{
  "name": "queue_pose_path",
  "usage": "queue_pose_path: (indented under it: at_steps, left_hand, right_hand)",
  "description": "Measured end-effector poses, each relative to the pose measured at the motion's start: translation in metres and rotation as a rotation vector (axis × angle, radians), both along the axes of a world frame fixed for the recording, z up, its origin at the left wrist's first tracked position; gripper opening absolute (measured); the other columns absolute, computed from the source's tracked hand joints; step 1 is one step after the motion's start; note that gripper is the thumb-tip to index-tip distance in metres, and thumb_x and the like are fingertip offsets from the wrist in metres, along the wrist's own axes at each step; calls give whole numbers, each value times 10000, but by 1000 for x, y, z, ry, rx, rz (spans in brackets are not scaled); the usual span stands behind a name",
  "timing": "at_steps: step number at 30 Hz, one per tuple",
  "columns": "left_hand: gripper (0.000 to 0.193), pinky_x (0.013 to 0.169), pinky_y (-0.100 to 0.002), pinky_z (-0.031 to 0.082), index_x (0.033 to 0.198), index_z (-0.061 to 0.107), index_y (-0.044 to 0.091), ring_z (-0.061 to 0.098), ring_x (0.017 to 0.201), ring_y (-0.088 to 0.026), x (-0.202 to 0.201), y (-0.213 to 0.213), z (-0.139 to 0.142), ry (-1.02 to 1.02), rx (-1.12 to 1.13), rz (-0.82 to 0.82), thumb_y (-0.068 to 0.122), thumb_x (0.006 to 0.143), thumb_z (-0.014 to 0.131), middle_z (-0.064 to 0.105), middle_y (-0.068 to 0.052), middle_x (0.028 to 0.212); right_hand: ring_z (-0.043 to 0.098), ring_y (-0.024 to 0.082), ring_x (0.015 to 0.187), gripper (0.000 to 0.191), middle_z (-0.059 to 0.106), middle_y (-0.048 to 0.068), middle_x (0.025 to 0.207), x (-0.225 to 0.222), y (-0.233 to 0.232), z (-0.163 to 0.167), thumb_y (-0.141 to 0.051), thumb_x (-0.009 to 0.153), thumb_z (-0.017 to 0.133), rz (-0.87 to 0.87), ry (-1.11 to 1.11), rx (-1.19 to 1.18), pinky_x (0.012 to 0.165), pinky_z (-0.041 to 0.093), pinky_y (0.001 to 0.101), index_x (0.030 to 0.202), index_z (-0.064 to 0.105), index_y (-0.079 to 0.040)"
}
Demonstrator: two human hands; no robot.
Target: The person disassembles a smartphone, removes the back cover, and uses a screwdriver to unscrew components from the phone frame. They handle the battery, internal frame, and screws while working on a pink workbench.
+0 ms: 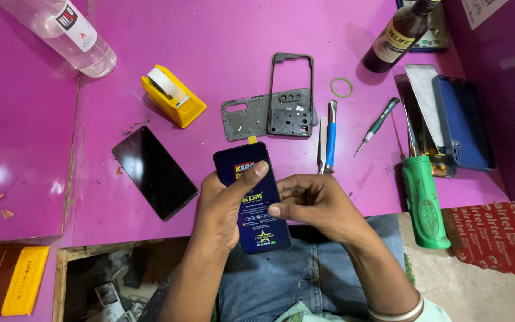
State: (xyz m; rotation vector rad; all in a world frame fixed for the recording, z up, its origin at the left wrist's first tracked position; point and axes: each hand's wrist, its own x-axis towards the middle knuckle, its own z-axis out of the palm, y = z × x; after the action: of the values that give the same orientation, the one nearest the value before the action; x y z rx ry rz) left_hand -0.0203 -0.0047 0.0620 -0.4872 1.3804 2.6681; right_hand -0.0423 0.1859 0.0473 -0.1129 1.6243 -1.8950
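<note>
Phone screen panel (251,200), dark blue with a printed protective film and a small yellow pull tab at its far end, is held above the near edge of the pink table (222,42), over the person's lap. The left hand (225,206) wraps it from the left side, thumb laid across its face, its grip closed on the panel. The right hand (317,206) touches the panel's right edge, fingers curled in, fingertip and thumb pinched at that edge; whether it truly clamps the panel I cannot tell.

Just left of the hands, a second black screen panel (154,172) lies flat and tilted on the table. Beyond the held panel lie a grey phone back plate (245,116) and a grey phone frame (291,95) overlapping it. A yellow tape dispenser (173,95) stands further left. Right of the frame lie a blue-handled tool (331,134), a green ring (341,87) and a small green screwdriver (378,125). A large green-handled tool (424,203) rests at the table's near right edge.
</note>
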Motion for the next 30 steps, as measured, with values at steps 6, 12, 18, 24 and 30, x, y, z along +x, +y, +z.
queue_pose_path:
  at_steps: [6,12,18,24,30]
  left_hand:
    - [374,629,-306,617,1006,697,1,724,733,-158,1,-1,5,-31,-68,-33,257,775,844,727,-83,845]
    - [576,843,-282,617,1134,692,0,747,946,-160,4,-15,4,19,87,-159,505,858,726,769,-102,992]
    - [348,799,-327,607,1145,713,-28,720,878,-171,6,-11,-19,141,-173,-253,169,871,798,755,-122,1005]
    - [284,831,-315,621,1156,678,7,711,884,-143,5,-24,-34,225,63,56,113,904,755,731,-57,1022]
    - [227,807,-286,593,1156,654,47,698,885,-128,1,-30,-39,248,217,177,108,960,750,709,-26,1015]
  right_hand:
    - [746,158,836,275,793,136,965,-2,-3,2,-7,833,784,-39,18,19,748,628,308,1097,754,68]
    - [753,182,886,293,784,151,1000,-6,4,-12,0,852,755,-189,27,-195,825,626,325,1127,717,95]
    - [727,156,813,302,776,152,974,-1,-4,-13,-51,899,734,-341,65,-146,733,591,281,1174,724,71]
    - [696,129,672,231,783,73,881,20,-12,5,-141,918,756,-576,560,316,601,545,259,1097,751,4]
    - [637,255,796,289,729,96,897,-12,-12,26,-270,899,820,-532,1068,874,730,500,371,1060,751,-39]
